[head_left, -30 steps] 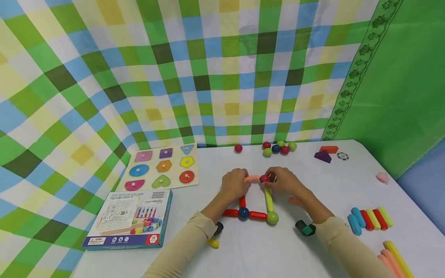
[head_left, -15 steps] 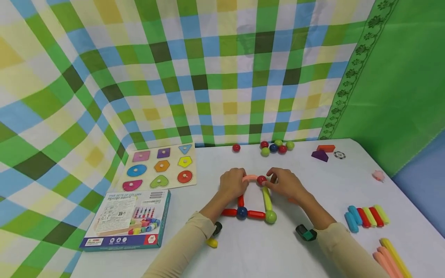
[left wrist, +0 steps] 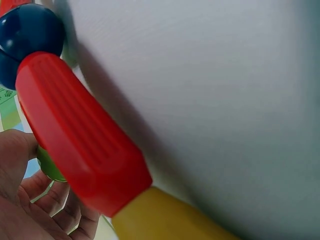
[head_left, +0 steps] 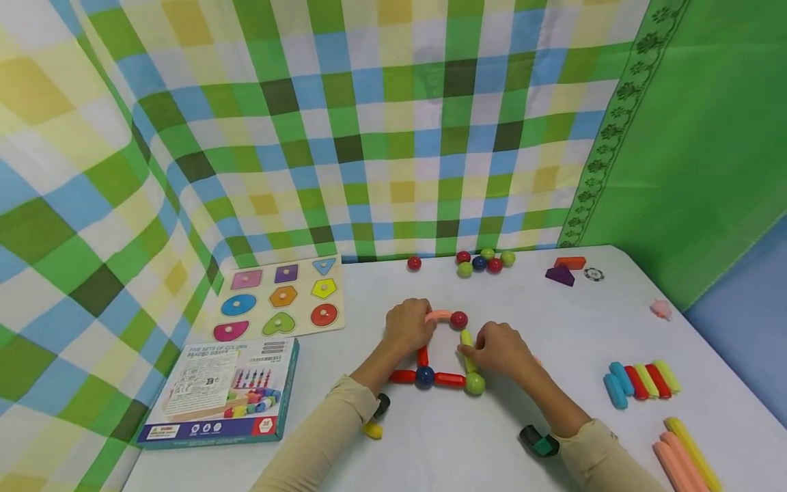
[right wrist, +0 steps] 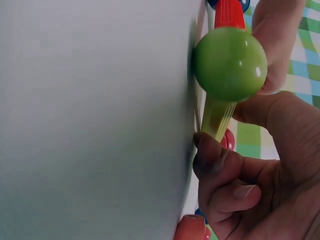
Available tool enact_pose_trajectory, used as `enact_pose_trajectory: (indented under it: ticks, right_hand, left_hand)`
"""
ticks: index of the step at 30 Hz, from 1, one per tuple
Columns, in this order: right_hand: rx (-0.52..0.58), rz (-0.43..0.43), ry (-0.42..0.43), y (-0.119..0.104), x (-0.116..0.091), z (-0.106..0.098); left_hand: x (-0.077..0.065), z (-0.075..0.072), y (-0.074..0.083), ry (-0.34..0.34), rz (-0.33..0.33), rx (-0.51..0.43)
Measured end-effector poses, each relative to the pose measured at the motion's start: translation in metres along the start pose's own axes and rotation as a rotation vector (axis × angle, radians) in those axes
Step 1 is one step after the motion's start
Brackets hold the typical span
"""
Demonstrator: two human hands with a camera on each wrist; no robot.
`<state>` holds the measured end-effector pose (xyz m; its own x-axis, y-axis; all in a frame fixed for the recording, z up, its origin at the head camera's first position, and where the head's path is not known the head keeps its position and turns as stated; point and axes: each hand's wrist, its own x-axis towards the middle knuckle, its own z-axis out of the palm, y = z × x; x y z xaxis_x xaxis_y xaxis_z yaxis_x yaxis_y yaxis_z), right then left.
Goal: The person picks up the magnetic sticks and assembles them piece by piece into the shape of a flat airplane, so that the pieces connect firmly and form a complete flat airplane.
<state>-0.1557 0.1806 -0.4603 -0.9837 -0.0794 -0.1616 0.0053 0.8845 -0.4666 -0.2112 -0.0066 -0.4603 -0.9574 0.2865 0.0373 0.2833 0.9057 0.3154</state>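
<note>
My left hand (head_left: 408, 326) holds a green ball (left wrist: 51, 167), partly hidden in the left wrist view. From that hand a curved salmon stick (head_left: 438, 315) reaches a red ball (head_left: 458, 320). My right hand (head_left: 501, 348) pinches a yellow-green stick (head_left: 466, 339) between thumb and fingers. Its near end meets another green ball (right wrist: 230, 64); its far end stands apart from the red ball. Below, a red stick (head_left: 450, 379) links that green ball to a blue ball (head_left: 425, 376). A second red stick (left wrist: 82, 132) leads left from the blue ball towards a yellow piece (left wrist: 167, 217).
Several loose balls (head_left: 494, 265) lie at the back. A shape puzzle board (head_left: 337, 321) and a toy box (head_left: 209, 389) are at left. Short sticks (head_left: 641, 383) and long sticks (head_left: 695, 451) lie at right. A purple block (head_left: 560, 275) sits at back right.
My right hand has left the red ball and moved nearer, down onto the yellow-green stick. A gap now separates that stick from the red ball. My left hand stays at its corner.
</note>
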Motion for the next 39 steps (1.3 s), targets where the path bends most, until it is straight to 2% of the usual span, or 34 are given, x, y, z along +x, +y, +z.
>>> enact_pose_trajectory:
  ticks: [6, 14, 25, 32, 39]
  right_hand:
    - [0.059, 0.000, -0.024, -0.003, 0.000, 0.001]
    - [0.131, -0.017, 0.009, -0.004, -0.002, -0.002]
    - [0.159, -0.033, -0.019, 0.001, -0.001, 0.001]
    - [0.150, -0.043, -0.005, -0.001, -0.004, 0.000]
    - [0.149, -0.024, 0.010, 0.002, -0.003, -0.003]
  left_hand:
    - [0.001, 0.000, -0.001, -0.003, -0.017, -0.010]
    - [0.001, -0.001, -0.001, -0.001, -0.002, -0.009]
    - [0.000, -0.004, -0.002, -0.035, 0.020, -0.016]
    - [-0.014, -0.018, -0.009, -0.094, 0.008, -0.048]
    - [-0.041, -0.038, -0.029, -0.130, -0.002, -0.056]
